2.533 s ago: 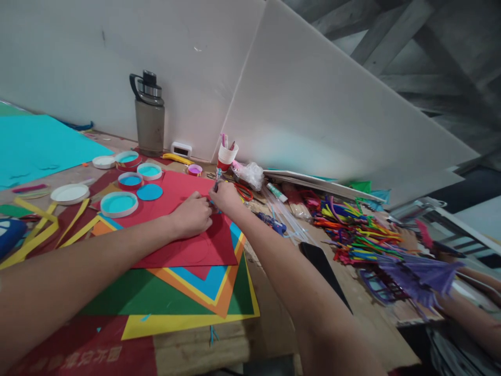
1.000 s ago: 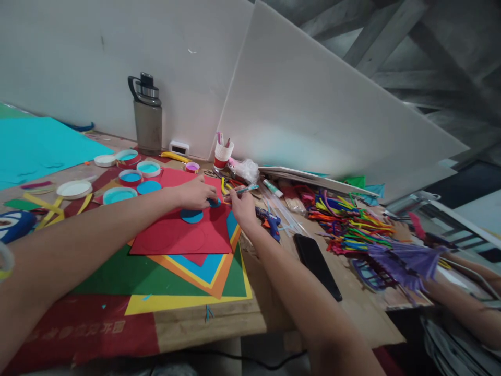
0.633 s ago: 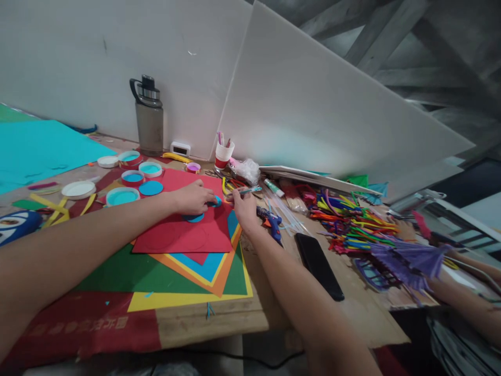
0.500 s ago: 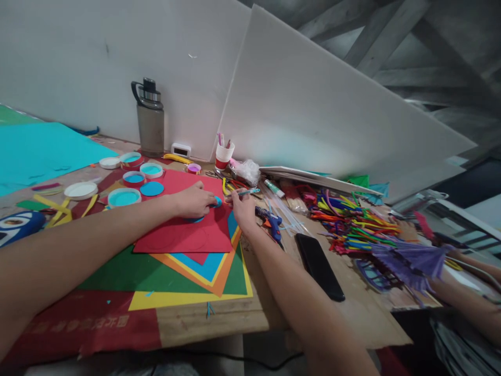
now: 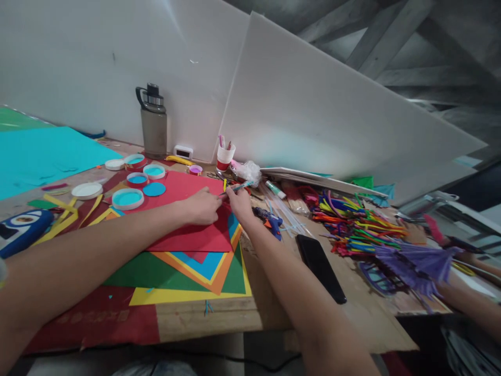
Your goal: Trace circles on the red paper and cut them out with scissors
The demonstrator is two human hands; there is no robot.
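My left hand [image 5: 203,207] rests over a red paper sheet [image 5: 186,242], fingers curled together with their tips near my right hand. What they hold, if anything, is hidden. Between thumb and fingers, my right hand [image 5: 240,204] grips a slim pen-like tool [image 5: 247,184], light blue and patterned at its rear end. Its thin dark front end points left toward my left fingers. Under the red sheet lie blue, orange, green [image 5: 156,271] and yellow sheets, fanned out. A blue disc [image 5: 154,189] lies at the red sheet's left edge.
Round tubs with blue inside [image 5: 128,198], a bottle [image 5: 154,128] and a paper cup [image 5: 225,156] stand behind. To the right lie a glue gun [image 5: 271,221], a black phone [image 5: 321,267] and pipe cleaners [image 5: 360,222]. Another person's arm [image 5: 467,292] is beside a purple paper umbrella [image 5: 417,266].
My left hand has shifted slightly right, closer to my right hand and the tool's front end. The blue piece seen at its fingertips before is out of sight. The view moved slightly.
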